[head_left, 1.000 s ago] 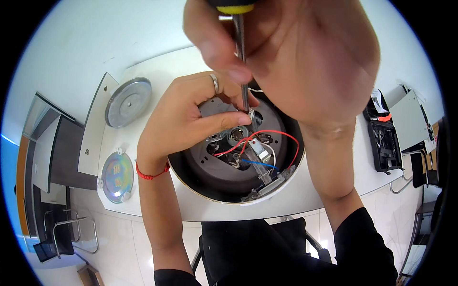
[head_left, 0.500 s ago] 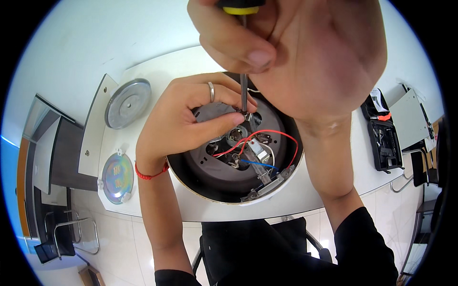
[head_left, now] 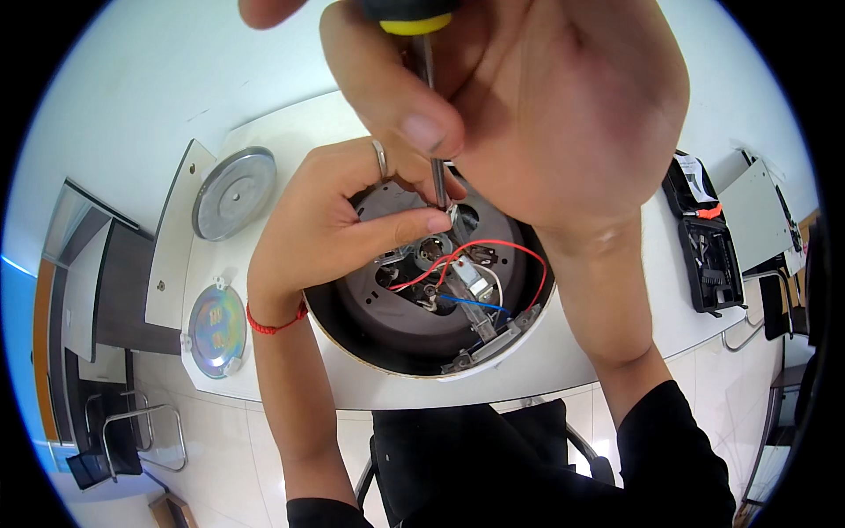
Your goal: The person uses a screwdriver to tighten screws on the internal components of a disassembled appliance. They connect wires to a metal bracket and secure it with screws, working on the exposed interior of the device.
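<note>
My right hand (head_left: 563, 114) is raised close to the camera, holding a screwdriver (head_left: 424, 62) with a black and yellow handle and a thin metal shaft. The shaft points down into an opened round appliance body (head_left: 387, 330), whose dark inside shows. My left hand (head_left: 330, 202), with a ring and a red cord bracelet, reaches over the left rim. Its thumb and fingers close around the screwdriver's tip, at a small metal part I cannot make out. Below them lie a red wire (head_left: 502, 245), a blue wire (head_left: 475, 303) and a whitish switch-like block (head_left: 473, 280).
On the white table (head_left: 352, 392), a round metal lid (head_left: 233, 195) and a shiny disc-shaped plate (head_left: 216, 330) lie to the left. An open black tool case (head_left: 709, 264) sits at the right edge. Chairs stand on the tiled floor beyond.
My right hand and the screwdriver have shifted a little to the left, and one finger has lifted away at the top. My left fingers remain at the tip.
</note>
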`<action>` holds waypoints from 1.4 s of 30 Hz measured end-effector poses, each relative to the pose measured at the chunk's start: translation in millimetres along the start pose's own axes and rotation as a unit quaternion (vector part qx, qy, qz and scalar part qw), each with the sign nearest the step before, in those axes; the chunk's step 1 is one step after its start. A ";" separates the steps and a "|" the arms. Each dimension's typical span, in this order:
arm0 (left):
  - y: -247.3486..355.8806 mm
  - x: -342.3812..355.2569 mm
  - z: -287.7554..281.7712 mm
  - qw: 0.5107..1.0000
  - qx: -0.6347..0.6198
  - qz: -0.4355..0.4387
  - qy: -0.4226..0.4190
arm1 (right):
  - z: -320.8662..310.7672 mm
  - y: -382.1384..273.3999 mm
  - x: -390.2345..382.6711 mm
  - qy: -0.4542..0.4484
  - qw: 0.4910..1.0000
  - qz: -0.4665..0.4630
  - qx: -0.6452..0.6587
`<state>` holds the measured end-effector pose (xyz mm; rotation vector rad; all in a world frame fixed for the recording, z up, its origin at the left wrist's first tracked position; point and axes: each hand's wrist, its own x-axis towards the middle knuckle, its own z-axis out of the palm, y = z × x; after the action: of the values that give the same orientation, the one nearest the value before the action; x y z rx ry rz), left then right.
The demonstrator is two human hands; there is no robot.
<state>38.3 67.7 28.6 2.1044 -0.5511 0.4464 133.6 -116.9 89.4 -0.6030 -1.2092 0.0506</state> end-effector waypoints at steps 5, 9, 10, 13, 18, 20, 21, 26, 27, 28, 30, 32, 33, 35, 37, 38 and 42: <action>1.5 -1.0 -2.1 1.000 0.017 0.010 0.000 | 2.4 -0.2 1.6 0.002 1.000 -0.004 0.000; -10.4 3.7 -1.9 0.998 0.019 0.066 -0.009 | 4.6 2.9 2.7 0.005 1.000 -0.006 -0.003; -11.2 4.6 -2.4 0.997 0.021 0.079 -0.015 | 7.5 2.4 1.2 0.005 1.000 -0.007 -0.004; -4.2 3.8 -2.8 0.998 0.030 0.058 -0.011 | 4.8 -1.7 -0.5 0.007 1.000 -0.009 -0.006; -6.5 4.6 -4.0 0.997 0.036 0.066 -0.013 | -2.0 -9.6 2.4 0.008 1.000 -0.014 -0.009; -5.5 2.9 -5.3 0.997 0.042 0.064 -0.008 | -1.5 -6.8 1.7 0.007 1.000 -0.015 -0.007; -6.1 3.2 -3.7 0.997 0.043 0.058 -0.006 | 8.3 0.1 3.6 0.009 1.000 -0.015 -0.009; -4.5 3.9 -3.6 0.999 0.032 0.039 -0.013 | 5.2 -4.0 2.1 0.011 1.000 -0.019 -0.011; -3.8 4.4 -3.2 0.999 0.027 0.036 -0.013 | 1.2 -7.1 0.9 0.012 1.000 -0.020 -0.012; -3.3 4.6 -2.9 0.999 0.021 0.033 -0.012 | 0.1 -10.1 1.1 0.012 1.000 -0.021 -0.014; -2.9 4.0 -2.4 0.999 0.013 0.027 -0.012 | 0.1 -8.5 2.2 0.013 1.000 -0.022 -0.016; -4.4 4.0 -2.1 1.000 -0.007 0.024 -0.008 | 3.5 -1.9 7.8 0.015 0.999 -0.024 -0.017; -7.1 3.8 -1.8 0.999 -0.022 0.024 -0.003 | 1.9 -2.8 8.2 0.015 0.999 -0.025 -0.018; -11.9 2.7 1.3 0.998 -0.060 0.026 0.012 | -1.4 -7.2 6.7 0.016 0.999 -0.028 -0.020; -15.7 -1.2 3.0 0.994 -0.099 0.029 0.040 | -7.2 -10.4 6.4 0.013 0.999 -0.031 -0.015; -15.9 -2.8 0.8 0.995 -0.087 0.037 0.044 | -18.2 -17.7 5.0 0.010 0.999 -0.033 -0.011; -15.8 1.2 -5.8 0.996 -0.075 0.038 0.023 | -33.4 -47.2 7.7 -0.005 0.998 -0.052 -0.018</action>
<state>47.2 80.3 21.7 1.9305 -0.6200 0.4814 153.1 -167.7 110.5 -0.5706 -1.2522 -0.0565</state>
